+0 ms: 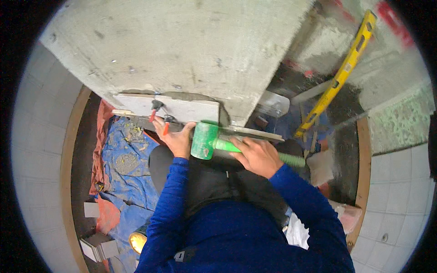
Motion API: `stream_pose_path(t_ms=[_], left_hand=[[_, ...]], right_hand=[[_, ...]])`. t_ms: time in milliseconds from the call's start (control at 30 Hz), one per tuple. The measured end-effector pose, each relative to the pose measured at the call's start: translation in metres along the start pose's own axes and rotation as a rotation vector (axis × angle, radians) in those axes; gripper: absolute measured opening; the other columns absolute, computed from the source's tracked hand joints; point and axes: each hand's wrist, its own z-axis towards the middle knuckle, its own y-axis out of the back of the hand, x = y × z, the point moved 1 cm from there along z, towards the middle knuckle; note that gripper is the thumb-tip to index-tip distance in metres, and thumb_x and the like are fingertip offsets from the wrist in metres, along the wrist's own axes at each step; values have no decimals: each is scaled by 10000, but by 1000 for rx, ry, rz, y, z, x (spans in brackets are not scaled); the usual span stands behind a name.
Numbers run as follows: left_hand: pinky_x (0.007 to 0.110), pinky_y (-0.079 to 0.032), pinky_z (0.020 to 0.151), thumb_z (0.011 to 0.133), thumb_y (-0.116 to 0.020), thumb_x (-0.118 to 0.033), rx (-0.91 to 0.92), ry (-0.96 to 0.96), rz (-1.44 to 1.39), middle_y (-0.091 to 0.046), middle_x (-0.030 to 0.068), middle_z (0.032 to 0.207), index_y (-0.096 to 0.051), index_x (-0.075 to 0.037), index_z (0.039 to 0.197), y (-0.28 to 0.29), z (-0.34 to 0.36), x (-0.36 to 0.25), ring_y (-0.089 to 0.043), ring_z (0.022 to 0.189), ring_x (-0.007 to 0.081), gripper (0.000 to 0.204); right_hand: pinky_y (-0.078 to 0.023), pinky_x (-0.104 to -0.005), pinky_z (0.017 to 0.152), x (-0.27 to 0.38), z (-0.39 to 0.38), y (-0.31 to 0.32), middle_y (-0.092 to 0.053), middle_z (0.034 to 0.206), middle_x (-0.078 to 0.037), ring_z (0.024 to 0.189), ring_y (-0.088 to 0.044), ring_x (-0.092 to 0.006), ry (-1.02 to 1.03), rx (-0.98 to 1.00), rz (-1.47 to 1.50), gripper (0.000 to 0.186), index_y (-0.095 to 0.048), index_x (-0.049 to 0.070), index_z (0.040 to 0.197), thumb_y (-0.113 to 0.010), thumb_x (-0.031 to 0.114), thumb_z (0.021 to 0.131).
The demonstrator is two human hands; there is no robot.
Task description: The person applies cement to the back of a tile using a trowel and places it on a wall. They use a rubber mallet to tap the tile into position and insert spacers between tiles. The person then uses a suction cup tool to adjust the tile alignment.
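My right hand (258, 157) is wrapped round the green handle of a mallet (205, 140). Its green, whitish-scuffed head is close to the lower right edge of a pale wall tile (191, 108). Beside it, my left hand (175, 139) has its thumb and fingers spread along the tile's lower edge. A red-and-black clamp (157, 105) rests against the tile by those fingers, and a second clamp with an orange-red handle (167, 123) sits just below. Grey mortar (189, 96) shows along the tile's top edge, against a bare concrete wall (182, 50).
A long yellow spirit level (339, 79) leans on the right. A narrow board (261, 133) runs below the tile. Blue sheeting (132, 159) with mortar crumbs covers the left floor. Cut tiles (98, 248) are stacked lower left, near a yellow-rimmed container (138, 241).
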Motion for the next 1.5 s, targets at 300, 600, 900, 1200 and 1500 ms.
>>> stream_pose_path(t_ms=[300,600,900,1200,1500], left_hand=[[536,-169,1256,929,-745,-417,77,35,173,-277,259,1672,-407,56,1521,12,-12,1,-202,1569,431,830],[655,-67,1236,1000,-622,-402,146,-97,537,-294,296,1639,-457,96,1463,1,-42,-39,-135,1571,470,700],[620,-102,1243,1012,-607,-434,222,-39,387,-343,287,1619,-450,33,1514,15,-54,-60,-217,1535,486,703],[496,-269,1231,936,-728,-236,-133,-47,244,-438,267,1580,-600,-17,1402,123,15,-118,-384,1490,416,530],[521,-297,1225,735,-869,-547,-142,-1220,854,-384,190,1644,-387,-45,1585,170,184,-359,-357,1519,377,1098]], right_hand=[[-540,-331,672,19,-57,22,-739,855,-94,721,-701,-198,-252,-310,895,259,-735,-2,1070,-728,223,941],[-513,-314,760,-48,-43,-4,-661,913,-75,805,-642,-182,-665,-759,859,221,-613,-8,1075,-717,160,975],[-473,-388,888,-69,-23,-44,-742,996,-131,927,-644,-252,-646,-766,806,276,-701,-20,1022,-694,255,1006],[-444,-449,786,-75,-26,-45,-655,860,-144,847,-580,-342,-686,-687,729,271,-693,13,937,-733,280,966],[-435,-439,760,-79,-36,-31,-611,881,-126,837,-572,-309,-637,-623,885,224,-668,15,926,-803,192,907]])
